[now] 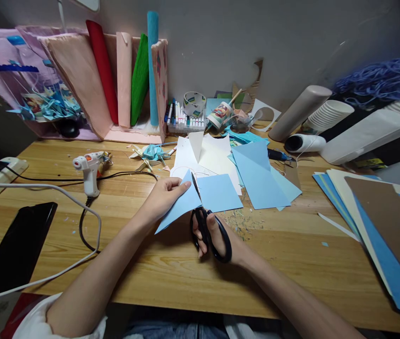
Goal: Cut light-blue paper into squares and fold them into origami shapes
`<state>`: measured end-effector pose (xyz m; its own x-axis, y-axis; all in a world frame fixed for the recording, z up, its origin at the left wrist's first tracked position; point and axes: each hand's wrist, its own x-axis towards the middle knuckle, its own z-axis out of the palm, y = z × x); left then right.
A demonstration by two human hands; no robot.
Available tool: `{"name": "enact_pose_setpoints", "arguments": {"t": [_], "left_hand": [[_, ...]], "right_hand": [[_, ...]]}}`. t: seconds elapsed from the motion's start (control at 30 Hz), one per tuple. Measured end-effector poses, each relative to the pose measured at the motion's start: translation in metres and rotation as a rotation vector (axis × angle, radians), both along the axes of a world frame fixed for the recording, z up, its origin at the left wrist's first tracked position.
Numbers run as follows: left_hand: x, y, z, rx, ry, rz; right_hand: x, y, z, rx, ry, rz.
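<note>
My left hand pinches a light blue paper near its upper edge, thumb on top. Black-handled scissors are in my right hand, with fingers and thumb through the loops. The scissor blades point away from me and lie between the paper in my left hand and another blue piece just to the right. Whether those two pieces are still joined near the blades cannot be made out. Beyond them lie white sheets, with larger blue sheets to the right.
A glue gun with cables and a black phone lie at left. Rolled coloured papers stand in a pink holder behind. Markers sit at the back. Stacked sheets, paper cups and a white box are at right.
</note>
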<state>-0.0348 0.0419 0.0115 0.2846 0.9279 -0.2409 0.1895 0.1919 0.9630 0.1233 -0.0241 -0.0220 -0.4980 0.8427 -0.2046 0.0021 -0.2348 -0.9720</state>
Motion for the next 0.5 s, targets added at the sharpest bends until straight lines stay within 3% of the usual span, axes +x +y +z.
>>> {"name": "enact_pose_setpoints", "arguments": {"t": [0.5], "left_hand": [[0.003, -0.004, 0.004, -0.11, -0.065, -0.056]], "right_hand": [[-0.006, 0.001, -0.013, -0.005, 0.066, -0.106]]}}
